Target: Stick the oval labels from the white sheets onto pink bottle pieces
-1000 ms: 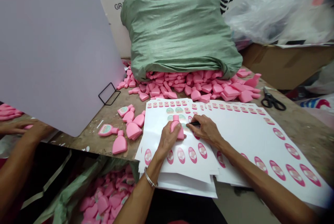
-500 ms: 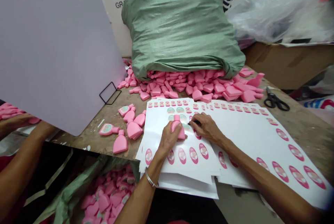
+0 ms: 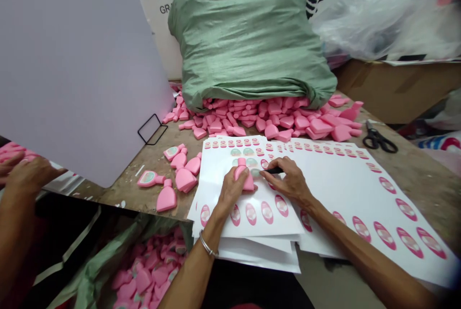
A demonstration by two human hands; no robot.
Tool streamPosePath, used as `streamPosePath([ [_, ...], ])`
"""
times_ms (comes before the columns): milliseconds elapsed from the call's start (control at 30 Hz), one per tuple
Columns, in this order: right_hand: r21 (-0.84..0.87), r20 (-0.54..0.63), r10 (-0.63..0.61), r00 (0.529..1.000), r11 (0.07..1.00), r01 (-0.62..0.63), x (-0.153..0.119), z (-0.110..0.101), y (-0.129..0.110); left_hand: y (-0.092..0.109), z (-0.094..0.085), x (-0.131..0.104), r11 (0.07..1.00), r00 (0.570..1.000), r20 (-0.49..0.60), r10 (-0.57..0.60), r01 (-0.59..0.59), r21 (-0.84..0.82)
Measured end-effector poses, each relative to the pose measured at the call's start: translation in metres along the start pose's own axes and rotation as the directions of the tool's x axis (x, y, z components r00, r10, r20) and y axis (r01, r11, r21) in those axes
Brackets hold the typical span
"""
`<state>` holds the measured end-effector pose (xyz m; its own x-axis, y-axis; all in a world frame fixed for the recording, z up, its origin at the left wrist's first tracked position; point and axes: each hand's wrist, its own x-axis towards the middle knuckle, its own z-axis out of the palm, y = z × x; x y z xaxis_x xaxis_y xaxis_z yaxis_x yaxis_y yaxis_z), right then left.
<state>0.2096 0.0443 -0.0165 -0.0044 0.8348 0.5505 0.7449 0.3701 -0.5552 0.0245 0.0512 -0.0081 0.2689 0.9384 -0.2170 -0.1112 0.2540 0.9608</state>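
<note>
My left hand is closed around a small pink toy bottle, held upright over a white sticker sheet. Just right of it, my right hand grips a slim black tool; its kind is unclear. The right thumb and fingertip are close to a pale green round sticker; whether it is lifted off the sheet I cannot tell. Pink oval stickers line the lower part of the sheet. Left of it lie several pink bottles, and one bottle there bears a green label.
A green sack spills a heap of pink bottles at the back. Black scissors lie right. A white panel stands left, beside another person's hand. Below the table edge, a sack holds labelled bottles.
My right hand has turned and opened its pinch slightly, so more of the black tool shows. My left hand keeps the bottle nearly in place. The other person's hand has moved left.
</note>
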Motion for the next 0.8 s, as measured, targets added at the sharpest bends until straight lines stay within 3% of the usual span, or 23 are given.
streamPosePath([
  [100,0.196,-0.032,0.253,0.967,0.950,-0.242,0.001,-0.012,-0.017,0.003,0.001,-0.003,0.997,1.000,-0.013,0.006,-0.007,-0.077],
  [167,0.269,0.013,0.323,0.946,0.910,-0.315,0.003,-0.018,-0.031,0.008,0.002,-0.008,0.981,1.000,-0.015,0.013,-0.015,-0.194],
  [267,0.313,0.081,0.301,0.950,0.897,-0.311,0.003,-0.021,-0.053,0.018,0.004,-0.019,0.942,1.000,0.012,-0.001,0.005,-0.337],
  [433,0.346,0.100,0.200,0.975,0.912,-0.223,0.002,-0.016,-0.076,0.031,0.003,-0.034,0.915,0.999,0.033,-0.032,0.043,-0.400],
  [800,0.312,0.099,0.140,0.985,0.936,-0.165,0.000,-0.011,-0.084,0.034,-0.001,-0.039,0.901,0.997,0.072,-0.006,0.037,-0.433],
])
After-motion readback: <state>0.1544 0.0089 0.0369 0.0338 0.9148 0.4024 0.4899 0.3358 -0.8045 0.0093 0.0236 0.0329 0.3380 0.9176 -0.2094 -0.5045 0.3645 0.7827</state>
